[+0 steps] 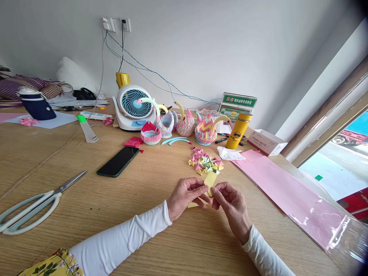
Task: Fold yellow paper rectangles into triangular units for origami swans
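A small yellow paper slip [211,178] is pinched between my two hands, just above the table. My left hand [188,194] grips its left side with thumb and fingers. On the right side, my right hand [230,203] pinches the slip's lower edge. More yellow paper [194,205] lies on the table beneath my left fingers, partly hidden by them. Just beyond my hands is a loose heap of folded paper pieces [204,160] in pink, yellow and green. Behind the heap stand several folded-paper swans [185,124] and a round paper basket-like body [151,134].
Scissors [43,203] and a black phone [117,161] lie to the left. A glue bottle [87,129] and a fan [133,105] stand farther back. On the right are a yellow flask [239,131], a sticky-note box [266,142] and pink paper sheets [287,191].
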{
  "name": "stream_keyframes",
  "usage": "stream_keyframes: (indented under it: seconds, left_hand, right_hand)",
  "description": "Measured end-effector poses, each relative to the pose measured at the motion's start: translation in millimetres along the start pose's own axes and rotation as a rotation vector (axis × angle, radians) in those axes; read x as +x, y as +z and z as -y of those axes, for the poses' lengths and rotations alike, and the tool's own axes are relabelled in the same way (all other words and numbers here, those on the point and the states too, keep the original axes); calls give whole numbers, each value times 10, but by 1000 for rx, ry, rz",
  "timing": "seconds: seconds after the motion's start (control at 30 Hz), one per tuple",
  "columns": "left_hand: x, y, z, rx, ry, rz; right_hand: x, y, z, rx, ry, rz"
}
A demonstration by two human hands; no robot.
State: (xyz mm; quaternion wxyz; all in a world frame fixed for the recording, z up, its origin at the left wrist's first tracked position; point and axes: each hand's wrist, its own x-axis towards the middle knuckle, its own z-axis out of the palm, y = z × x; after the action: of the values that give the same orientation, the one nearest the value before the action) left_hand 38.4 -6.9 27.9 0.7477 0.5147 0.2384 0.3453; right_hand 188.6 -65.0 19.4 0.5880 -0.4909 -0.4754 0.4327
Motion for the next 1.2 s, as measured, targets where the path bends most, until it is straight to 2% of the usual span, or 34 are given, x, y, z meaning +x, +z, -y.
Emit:
stream_keyframes:
  seconds: [1.07, 1.2]
  left_hand:
    - [13, -40, 33, 39, 45, 12]
    - [11, -38, 16, 85, 51, 57]
  right_hand:
    - [-9, -23, -20, -21, 3, 80]
    - [12, -40, -28, -27, 2, 89]
